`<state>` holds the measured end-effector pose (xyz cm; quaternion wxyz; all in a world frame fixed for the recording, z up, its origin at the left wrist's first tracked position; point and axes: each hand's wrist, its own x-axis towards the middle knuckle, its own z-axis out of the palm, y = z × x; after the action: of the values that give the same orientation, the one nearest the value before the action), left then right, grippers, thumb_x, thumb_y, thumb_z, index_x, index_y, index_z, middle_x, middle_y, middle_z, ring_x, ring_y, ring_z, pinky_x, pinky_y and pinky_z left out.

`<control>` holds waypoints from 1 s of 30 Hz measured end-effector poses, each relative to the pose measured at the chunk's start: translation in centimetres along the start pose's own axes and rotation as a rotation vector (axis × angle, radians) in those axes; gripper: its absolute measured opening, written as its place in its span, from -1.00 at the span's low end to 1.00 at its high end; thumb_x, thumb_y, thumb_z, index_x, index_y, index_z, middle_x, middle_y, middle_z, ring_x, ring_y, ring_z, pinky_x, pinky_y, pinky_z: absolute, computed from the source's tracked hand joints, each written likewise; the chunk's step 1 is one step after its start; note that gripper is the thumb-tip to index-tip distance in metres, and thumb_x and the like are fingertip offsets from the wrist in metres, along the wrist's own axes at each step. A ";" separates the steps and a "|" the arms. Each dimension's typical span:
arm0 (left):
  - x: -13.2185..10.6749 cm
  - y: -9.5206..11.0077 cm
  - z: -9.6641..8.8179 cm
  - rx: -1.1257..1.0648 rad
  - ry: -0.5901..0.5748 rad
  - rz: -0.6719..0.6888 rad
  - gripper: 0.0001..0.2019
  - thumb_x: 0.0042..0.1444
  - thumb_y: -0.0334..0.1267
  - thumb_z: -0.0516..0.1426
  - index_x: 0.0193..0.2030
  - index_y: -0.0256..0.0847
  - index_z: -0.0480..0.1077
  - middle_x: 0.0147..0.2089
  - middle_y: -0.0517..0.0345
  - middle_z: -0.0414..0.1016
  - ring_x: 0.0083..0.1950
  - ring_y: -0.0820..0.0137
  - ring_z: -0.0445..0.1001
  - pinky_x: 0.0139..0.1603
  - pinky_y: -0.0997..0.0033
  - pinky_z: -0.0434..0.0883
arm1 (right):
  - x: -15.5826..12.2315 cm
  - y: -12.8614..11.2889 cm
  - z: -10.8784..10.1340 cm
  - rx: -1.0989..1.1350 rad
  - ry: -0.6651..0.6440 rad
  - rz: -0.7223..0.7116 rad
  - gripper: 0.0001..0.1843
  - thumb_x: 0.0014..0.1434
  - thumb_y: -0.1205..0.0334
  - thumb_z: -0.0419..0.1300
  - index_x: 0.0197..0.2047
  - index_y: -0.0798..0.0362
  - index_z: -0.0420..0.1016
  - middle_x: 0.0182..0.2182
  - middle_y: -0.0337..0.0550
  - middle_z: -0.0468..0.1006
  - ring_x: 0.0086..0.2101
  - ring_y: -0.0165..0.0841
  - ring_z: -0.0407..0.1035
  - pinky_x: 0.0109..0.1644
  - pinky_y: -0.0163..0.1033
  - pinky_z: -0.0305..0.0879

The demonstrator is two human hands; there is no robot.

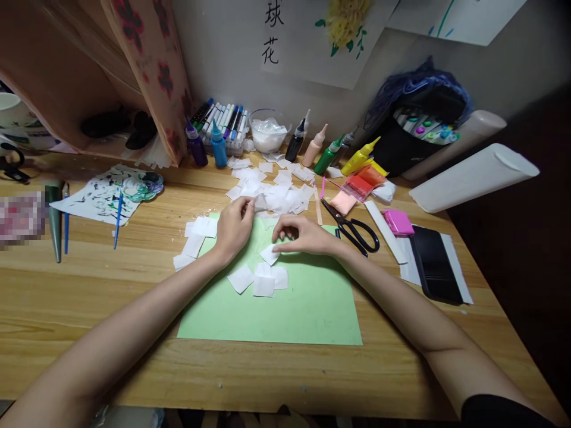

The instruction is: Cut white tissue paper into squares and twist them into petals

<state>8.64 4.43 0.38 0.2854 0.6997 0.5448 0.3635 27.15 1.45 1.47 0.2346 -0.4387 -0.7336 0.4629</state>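
My left hand (235, 226) is at the upper left of a green paper sheet (267, 321), thumb and fingers pinched together on a thin white paper square (259, 203). Over the middle of the sheet is my right hand (306, 236), its fingers curled and apart from the thumb. The right thumb tip touches a white square (268, 255) on the green paper. Just below lie several loose squares (264, 286), some overlapping. More white squares (193, 245) rest along the sheet's left edge. A heap of white squares (281, 193) spreads behind both hands.
Black-handled scissors (352, 229) and a phone (435, 261) lie to the right. Paint bottles (328, 156), markers (227, 122) and a clear bowl (269, 132) stand along the wall. At left are paintbrushes (118, 220) and a paint-smeared sheet (100, 199).
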 end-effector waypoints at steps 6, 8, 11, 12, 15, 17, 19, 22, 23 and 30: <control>-0.3 0.1 0.1 -0.044 0.075 0.011 -0.68 0.15 -0.37 -0.01 0.06 -0.25 0.25 -0.21 0.08 0.39 -0.34 0.43 0.33 -0.24 0.40 0.29 | -0.2 -0.5 -0.4 -0.193 -0.134 -0.184 -0.71 -0.04 0.14 0.34 -0.24 0.03 0.47 -0.33 -0.20 0.39 -0.32 -0.38 0.24 -0.21 -0.26 0.20; -0.4 0.2 0.0 -0.050 0.047 0.053 -0.76 0.16 -0.36 -0.02 -0.04 -0.23 0.31 -0.19 0.07 0.40 -0.35 0.44 0.32 -0.24 0.40 0.28 | 0.0 0.0 0.0 -0.128 -0.079 -0.152 -0.87 0.08 0.18 0.24 -0.30 0.05 0.48 -0.39 -0.23 0.40 -0.40 -0.43 0.22 -0.31 -0.30 0.17; -0.5 0.4 -0.4 -0.101 -0.084 0.128 -0.80 0.23 -0.28 -0.07 -0.18 -0.20 0.36 -0.26 0.12 0.42 -0.31 0.42 0.35 -0.23 0.40 0.27 | 0.3 0.7 0.5 0.013 0.071 -0.048 -0.82 0.09 0.12 0.23 -0.36 0.08 0.46 -0.48 -0.27 0.36 -0.50 -0.48 0.15 -0.44 -0.34 0.06; -0.5 0.5 -0.5 -0.121 -0.133 0.156 -0.76 0.26 -0.25 -0.10 -0.21 -0.20 0.36 -0.29 0.14 0.42 -0.29 0.42 0.36 -0.22 0.40 0.27 | 0.4 0.8 0.7 0.084 0.126 -0.012 -0.78 0.08 0.08 0.23 -0.37 0.09 0.45 -0.51 -0.30 0.34 -0.53 -0.50 0.13 -0.46 -0.35 0.03; -0.7 0.8 -0.8 -0.112 -0.221 0.229 -0.74 0.28 -0.18 -0.11 -0.27 -0.20 0.34 -0.32 0.17 0.40 -0.29 0.43 0.35 -0.25 0.42 0.25 | 0.6 1.0 0.9 0.278 0.253 0.061 -0.71 0.08 0.02 0.21 -0.39 0.10 0.39 -0.58 -0.34 0.29 -0.57 -0.52 0.12 -0.51 -0.36 0.00; -0.8 0.9 -0.8 -0.054 -0.224 0.255 -0.78 0.24 -0.17 -0.05 -0.33 -0.21 0.30 -0.34 0.18 0.37 -0.32 0.44 0.31 -0.29 0.43 0.22 | 0.7 1.0 1.0 0.335 0.297 0.067 -0.69 0.07 0.01 0.22 -0.43 0.11 0.37 -0.58 -0.34 0.31 -0.57 -0.53 0.14 -0.50 -0.37 0.02; -0.9 1.0 -0.7 -0.011 -0.212 0.266 -0.79 0.23 -0.18 -0.03 -0.37 -0.21 0.25 -0.37 0.19 0.33 -0.33 0.44 0.29 -0.31 0.43 0.20 | 0.7 0.9 1.0 0.365 0.308 0.063 -0.67 0.06 0.00 0.23 -0.45 0.11 0.37 -0.57 -0.33 0.33 -0.56 -0.53 0.16 -0.49 -0.37 0.05; -0.8 0.9 -0.6 -0.019 -0.212 0.254 -0.78 0.24 -0.19 -0.05 -0.40 -0.21 0.21 -0.39 0.20 0.30 -0.34 0.45 0.28 -0.33 0.43 0.19 | 0.7 0.8 1.1 0.425 0.297 0.066 -0.67 0.01 -0.02 0.27 -0.40 0.11 0.40 -0.55 -0.31 0.36 -0.57 -0.53 0.18 -0.51 -0.37 0.08; -0.8 0.9 -0.5 -0.026 -0.217 0.245 -0.78 0.24 -0.19 -0.06 -0.40 -0.21 0.21 -0.39 0.21 0.30 -0.35 0.45 0.27 -0.34 0.44 0.18 | 0.7 0.8 1.1 0.440 0.300 0.067 -0.66 -0.01 -0.01 0.28 -0.37 0.11 0.41 -0.55 -0.31 0.37 -0.57 -0.53 0.19 -0.52 -0.38 0.09; -0.5 0.7 -0.2 0.029 -0.227 0.152 -0.75 0.19 -0.10 0.00 -0.41 -0.21 0.28 -0.42 0.20 0.37 -0.39 0.43 0.30 -0.37 0.44 0.18 | 0.6 1.2 1.5 0.330 0.549 0.016 -0.74 -0.03 0.06 0.31 -0.42 0.09 0.45 -0.56 -0.28 0.39 -0.57 -0.49 0.21 -0.51 -0.34 0.14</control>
<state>8.77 3.77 0.94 0.3068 0.7795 0.4598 0.2947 26.26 1.52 -0.34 0.4882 -0.5091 -0.5543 0.4418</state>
